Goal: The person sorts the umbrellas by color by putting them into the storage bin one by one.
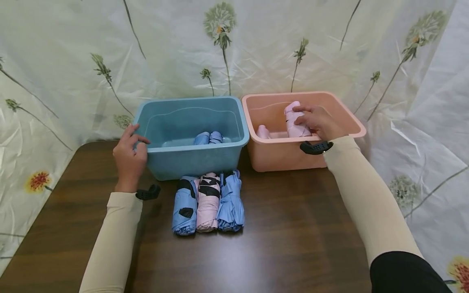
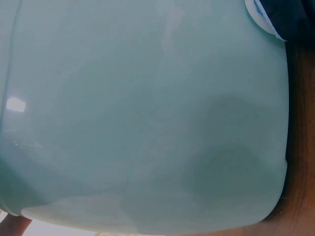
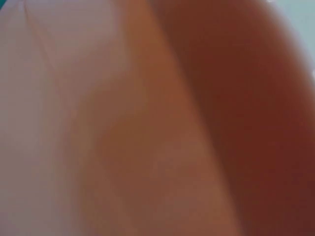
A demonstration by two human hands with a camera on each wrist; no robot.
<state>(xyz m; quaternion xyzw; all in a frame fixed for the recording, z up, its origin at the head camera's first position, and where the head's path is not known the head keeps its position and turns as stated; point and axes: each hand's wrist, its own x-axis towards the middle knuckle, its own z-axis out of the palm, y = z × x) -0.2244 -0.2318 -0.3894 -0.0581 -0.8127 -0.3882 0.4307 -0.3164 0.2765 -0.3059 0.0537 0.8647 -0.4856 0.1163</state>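
My right hand (image 1: 320,122) reaches over the front rim of the orange bin (image 1: 293,156) and holds a pink folded umbrella (image 1: 294,122), which stands tilted inside. Another pink folded umbrella (image 1: 263,132) is in that bin, to the left. My left hand (image 1: 130,156) is at the left end of the blue bin (image 1: 194,160), fingers loosely bent by the rim; whether they touch it I cannot tell. Two blue folded umbrellas (image 1: 208,138) lie inside the blue bin. In the left wrist view, the blue bin's wall (image 2: 138,118) fills most of the picture.
On the brown table (image 1: 293,236), in front of the blue bin, a blue umbrella (image 1: 185,215), a pink umbrella (image 1: 208,207) and another blue umbrella (image 1: 231,199) lie side by side. A flowered curtain (image 1: 165,49) hangs behind the bins. The right wrist view is blurred.
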